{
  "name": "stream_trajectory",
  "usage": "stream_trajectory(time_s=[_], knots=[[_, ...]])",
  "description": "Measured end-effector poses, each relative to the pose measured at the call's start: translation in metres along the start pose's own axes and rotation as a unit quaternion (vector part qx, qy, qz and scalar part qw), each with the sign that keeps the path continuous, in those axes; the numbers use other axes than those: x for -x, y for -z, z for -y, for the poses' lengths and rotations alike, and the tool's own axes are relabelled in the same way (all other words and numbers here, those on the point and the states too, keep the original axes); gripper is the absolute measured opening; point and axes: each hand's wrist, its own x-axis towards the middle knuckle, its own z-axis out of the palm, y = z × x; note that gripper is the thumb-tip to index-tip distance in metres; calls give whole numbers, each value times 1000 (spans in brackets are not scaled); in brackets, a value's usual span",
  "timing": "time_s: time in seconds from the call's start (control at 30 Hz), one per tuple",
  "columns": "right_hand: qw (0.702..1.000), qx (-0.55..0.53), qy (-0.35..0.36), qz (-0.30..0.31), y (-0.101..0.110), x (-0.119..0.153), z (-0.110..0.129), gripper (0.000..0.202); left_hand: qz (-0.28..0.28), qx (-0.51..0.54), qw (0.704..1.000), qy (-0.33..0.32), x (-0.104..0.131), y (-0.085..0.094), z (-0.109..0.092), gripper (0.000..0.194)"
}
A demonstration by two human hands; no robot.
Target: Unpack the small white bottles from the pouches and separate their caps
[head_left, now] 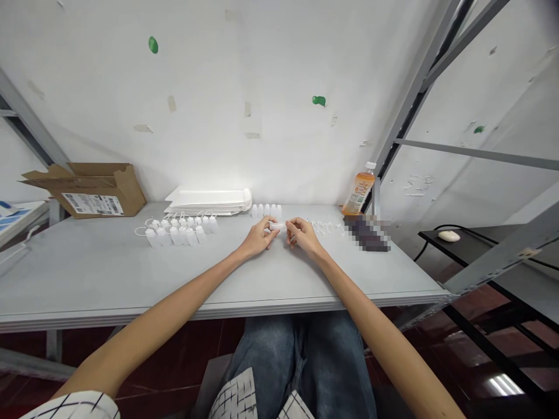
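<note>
My left hand (258, 238) is closed around a small white plastic bottle (276, 226), held on its side just above the table. At the bottle's right end my right hand (303, 235) pinches its fingertips together; what lies between them is too small to make out. Behind the hands stands a short row of similar white bottles (266, 211) without visible loops. On the left, several white bottles with looped caps (177, 234) stand in rows. Small white looped pieces (325, 227) lie scattered to the right of my right hand.
The grey table (144, 279) ends at a wall. An opened cardboard box (98, 192) and a stack of white flat packaging (209, 201) stand at the back left. An orange drink bottle (360, 189) and a blurred dark object (367, 234) are at the right, near a metal frame.
</note>
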Motion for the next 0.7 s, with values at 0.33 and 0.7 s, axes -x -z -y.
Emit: stream_trajectory(time_s=[0.33,0.7], knots=[[1000,-4,-1,0,1,0,2,21,1,7,1000,28,0,2,-3,45],[1000,6,1,-19,3,-1,-2,37,6,56,998,18,1,0,-4,40]])
